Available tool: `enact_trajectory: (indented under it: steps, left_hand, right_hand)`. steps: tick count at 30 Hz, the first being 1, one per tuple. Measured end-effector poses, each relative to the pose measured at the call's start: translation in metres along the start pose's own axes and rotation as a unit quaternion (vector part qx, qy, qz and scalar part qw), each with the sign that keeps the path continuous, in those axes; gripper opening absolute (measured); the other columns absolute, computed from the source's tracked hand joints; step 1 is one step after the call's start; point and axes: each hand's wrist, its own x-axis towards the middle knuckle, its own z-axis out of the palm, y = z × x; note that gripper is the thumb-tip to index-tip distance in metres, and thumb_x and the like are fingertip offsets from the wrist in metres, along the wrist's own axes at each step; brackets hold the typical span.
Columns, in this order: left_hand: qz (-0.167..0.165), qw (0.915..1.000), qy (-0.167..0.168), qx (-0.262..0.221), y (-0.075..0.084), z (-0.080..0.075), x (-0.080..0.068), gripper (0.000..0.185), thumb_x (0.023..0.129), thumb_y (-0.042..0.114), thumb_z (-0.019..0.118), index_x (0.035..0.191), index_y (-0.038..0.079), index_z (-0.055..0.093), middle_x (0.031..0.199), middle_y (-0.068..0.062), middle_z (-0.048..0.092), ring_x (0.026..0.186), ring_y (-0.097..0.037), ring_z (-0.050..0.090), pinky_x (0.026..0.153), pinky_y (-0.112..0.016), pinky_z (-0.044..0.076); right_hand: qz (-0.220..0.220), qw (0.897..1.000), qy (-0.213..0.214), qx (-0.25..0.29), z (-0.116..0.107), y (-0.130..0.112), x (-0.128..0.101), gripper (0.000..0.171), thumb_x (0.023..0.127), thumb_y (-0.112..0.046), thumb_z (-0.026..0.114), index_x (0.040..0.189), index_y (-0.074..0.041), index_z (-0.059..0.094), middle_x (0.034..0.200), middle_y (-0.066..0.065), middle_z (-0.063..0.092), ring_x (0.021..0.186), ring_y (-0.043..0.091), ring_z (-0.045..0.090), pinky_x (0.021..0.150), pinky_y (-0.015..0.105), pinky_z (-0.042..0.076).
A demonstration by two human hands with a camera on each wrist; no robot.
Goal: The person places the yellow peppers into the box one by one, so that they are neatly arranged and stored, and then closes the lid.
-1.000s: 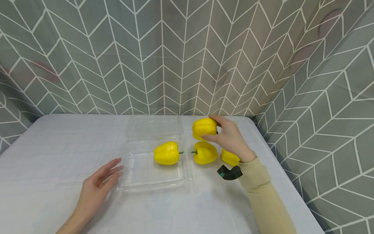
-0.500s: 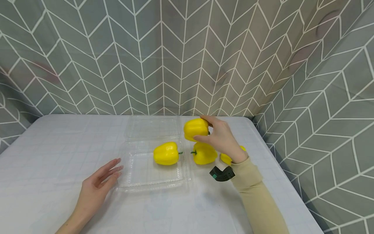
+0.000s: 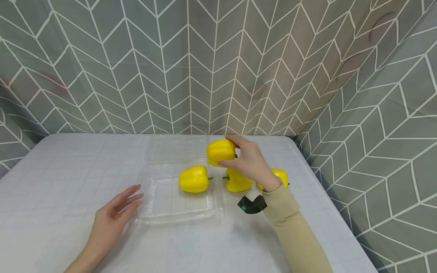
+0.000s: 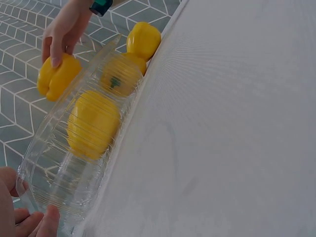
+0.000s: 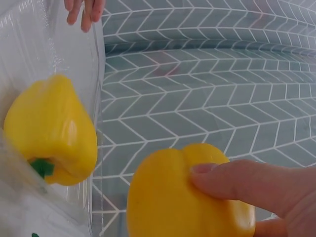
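One pepper [image 3: 219,151] is being pinched by your right hand [image 3: 252,161] near the box's [image 3: 167,198] right edge. A second pepper [image 3: 193,179] is sitting inside, leaving room leftward; two more peppers [image 3: 237,182] are lying past that edge. Your left hand's [image 3: 110,217] relaxed fingers are resting beside the left edge.

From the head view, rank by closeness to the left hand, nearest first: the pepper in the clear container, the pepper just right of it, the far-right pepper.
From the left hand:
1. Container pepper: right half of the clear container.
2. Middle pepper: just right of the container.
3. Far-right pepper: farther right, partly hidden.
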Motion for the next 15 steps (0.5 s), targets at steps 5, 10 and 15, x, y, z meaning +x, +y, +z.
enact_trajectory:
  steps: [5,10,15]
  left_hand:
    - [-0.001,1.0000,0.001,-0.001,-0.001,0.000,0.000,0.047,0.099,0.002,0.060,0.145,0.002,0.050,0.143,-0.002,0.059,0.117,0.001,0.062,0.093,-0.010,0.050]
    - [-0.003,1.0000,-0.001,0.001,0.000,0.000,0.001,0.047,0.099,0.003,0.060,0.145,0.002,0.049,0.144,-0.001,0.058,0.117,0.002,0.062,0.093,-0.010,0.050]
    - [-0.002,1.0000,-0.003,-0.001,0.001,0.000,0.001,0.047,0.099,0.002,0.060,0.145,0.001,0.049,0.144,-0.002,0.058,0.118,0.001,0.062,0.094,-0.010,0.050]
  right_hand:
    - [-0.008,1.000,-0.006,0.000,0.007,-0.007,0.001,0.070,0.080,-0.023,0.086,0.139,-0.002,0.054,0.133,0.010,0.063,0.119,0.028,0.060,0.104,0.044,0.051]
    - [-0.015,1.000,-0.011,0.007,0.016,-0.013,0.001,0.070,0.080,-0.024,0.085,0.139,-0.002,0.054,0.129,0.010,0.064,0.111,0.026,0.060,0.098,0.044,0.054]
    - [-0.017,1.000,-0.015,0.016,0.028,-0.018,0.000,0.070,0.080,-0.024,0.085,0.139,-0.003,0.055,0.128,0.008,0.065,0.105,0.022,0.060,0.094,0.041,0.055]
